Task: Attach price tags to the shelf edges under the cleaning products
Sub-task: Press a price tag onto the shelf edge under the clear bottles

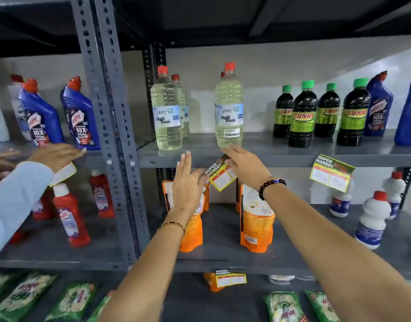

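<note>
The grey slotted-steel shelf (281,156) carries clear red-capped bleach bottles (229,108), dark green-capped bottles (303,115) and blue angled-neck cleaner bottles (80,117) (all upright); orange pouches (256,219) stand on the tier below.

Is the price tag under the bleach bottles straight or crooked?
Crooked. The price tag tilts, its left end lower than its right, while the right hand holds it against the shelf edge.

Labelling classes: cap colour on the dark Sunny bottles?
Green caps on the Sunny bottles, clearest in the head view.

Place: a supermarket aisle I'm stocking.
Proof: grey steel shelving (281,156), rows of bleach bottles (229,108) at 12 o'clock, "Super Market" price tag (331,173) at 2 o'clock.
</note>
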Motion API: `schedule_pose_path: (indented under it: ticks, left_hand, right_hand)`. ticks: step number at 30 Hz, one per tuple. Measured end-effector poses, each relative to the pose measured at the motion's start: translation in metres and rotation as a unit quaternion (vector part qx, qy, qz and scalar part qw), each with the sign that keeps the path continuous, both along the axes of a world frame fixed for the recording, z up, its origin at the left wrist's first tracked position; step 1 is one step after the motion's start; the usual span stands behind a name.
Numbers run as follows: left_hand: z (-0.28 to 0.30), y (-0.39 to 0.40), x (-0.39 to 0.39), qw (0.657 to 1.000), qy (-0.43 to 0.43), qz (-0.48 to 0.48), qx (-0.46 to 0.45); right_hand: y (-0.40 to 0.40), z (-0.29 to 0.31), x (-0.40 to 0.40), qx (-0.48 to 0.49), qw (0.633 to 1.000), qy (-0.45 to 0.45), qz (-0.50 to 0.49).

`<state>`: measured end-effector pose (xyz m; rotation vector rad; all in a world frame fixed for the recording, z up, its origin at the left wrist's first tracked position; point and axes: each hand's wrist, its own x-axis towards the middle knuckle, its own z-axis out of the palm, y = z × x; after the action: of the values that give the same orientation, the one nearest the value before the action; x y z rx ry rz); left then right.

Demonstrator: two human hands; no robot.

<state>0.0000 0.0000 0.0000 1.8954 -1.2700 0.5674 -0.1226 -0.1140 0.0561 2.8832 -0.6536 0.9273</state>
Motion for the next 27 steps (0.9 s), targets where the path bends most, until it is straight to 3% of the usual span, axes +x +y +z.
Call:
schedule_pose_path:
  ticks: [7, 13, 18, 24, 27]
  left_hand:
    - [0.007, -0.012, 0.013, 0.998, 0.039, -0.030, -0.031]
    - [0.017, -0.008, 0.019, 0.995, 0.049, -0.074, -0.038]
    - [0.033, 0.013, 0.034, 0.997, 0.012, -0.081, 0.019]
    - [0.037, 0.033, 0.063, 0.995, -0.011, -0.046, 0.088]
    - [0.037, 0.030, 0.065, 0.996, -0.005, -0.042, 0.074]
  right_hand:
    - [-0.001, 0.005, 0.011, 0.035, 0.996, -0.078, 0.002]
    - [-0.001, 0.011, 0.008, 0.137, 0.980, -0.145, 0.009]
    - [0.008, 0.013, 0.007, 0.206, 0.969, -0.126, 0.059]
    - [0.024, -0.004, 0.028, 0.158, 0.979, -0.127, 0.033]
    - [0.027, -0.005, 0.032, 0.142, 0.979, -0.144, 0.000]
